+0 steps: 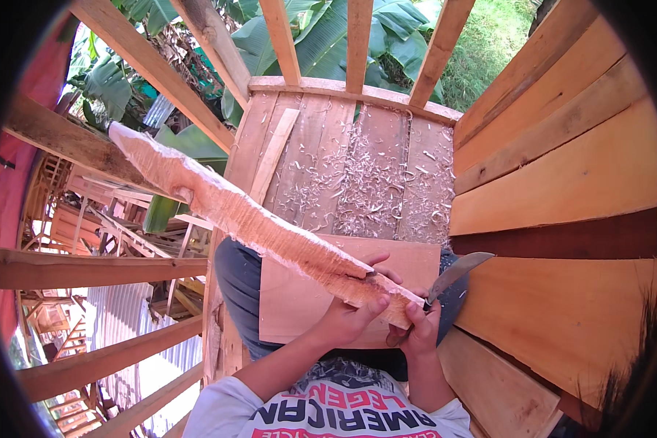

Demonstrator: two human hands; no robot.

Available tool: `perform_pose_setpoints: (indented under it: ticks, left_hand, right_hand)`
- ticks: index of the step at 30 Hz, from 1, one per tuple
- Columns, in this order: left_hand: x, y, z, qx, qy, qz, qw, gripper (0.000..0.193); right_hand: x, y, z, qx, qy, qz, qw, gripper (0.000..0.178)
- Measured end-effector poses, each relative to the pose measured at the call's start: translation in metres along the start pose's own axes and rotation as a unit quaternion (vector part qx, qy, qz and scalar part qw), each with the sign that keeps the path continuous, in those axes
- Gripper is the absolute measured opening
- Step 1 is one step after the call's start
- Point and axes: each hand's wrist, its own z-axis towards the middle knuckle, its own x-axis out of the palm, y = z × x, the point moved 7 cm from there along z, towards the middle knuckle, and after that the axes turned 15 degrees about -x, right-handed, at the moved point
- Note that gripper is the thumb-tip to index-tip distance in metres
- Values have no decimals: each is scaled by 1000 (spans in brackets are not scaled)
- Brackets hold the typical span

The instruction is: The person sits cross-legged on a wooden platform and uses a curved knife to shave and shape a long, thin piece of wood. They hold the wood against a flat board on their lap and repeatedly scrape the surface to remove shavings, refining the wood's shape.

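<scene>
A long, rough-cut piece of wood (248,219) slants from the upper left down to my hands, its far end pointed and raised. My left hand (358,310) grips it near the lower end, thumb on top and fingers reaching over the far side. At that lower tip, my right hand (420,325) is closed around the handle of a knife (456,276). The curved blade points up and to the right, away from the wood. Most of the handle is hidden in my fingers. Beneath both hands, a flat wooden board (292,310) lies across my lap.
Curled wood shavings (372,175) cover the plank floor (306,146) ahead of me. A loose wooden strip (274,157) lies there on the left. Wooden slats (285,44) stand at the front and left, with broad leaves beyond. A plank wall (562,175) rises close on the right.
</scene>
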Motion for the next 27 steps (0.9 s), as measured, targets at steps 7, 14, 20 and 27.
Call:
perform_pose_setpoints:
  ticks: [7, 14, 20, 27]
  left_hand:
    - [4, -2, -1, -19, 22, 108, 994, 76]
    - [10, -14, -31, -148, 189, 425, 873, 57]
    - [-17, -133, -48, 40, 23, 523, 851, 65]
    - [-72, -113, -34, -117, 27, 742, 660, 59]
  right_hand:
    - [-9, 1, 6, -18, -20, 60, 998, 29]
    - [-31, 36, 19, -114, -34, -22, 993, 25]
    - [-50, 44, 33, -155, -53, -65, 984, 39]
    - [-44, 69, 37, -143, 97, -52, 984, 42]
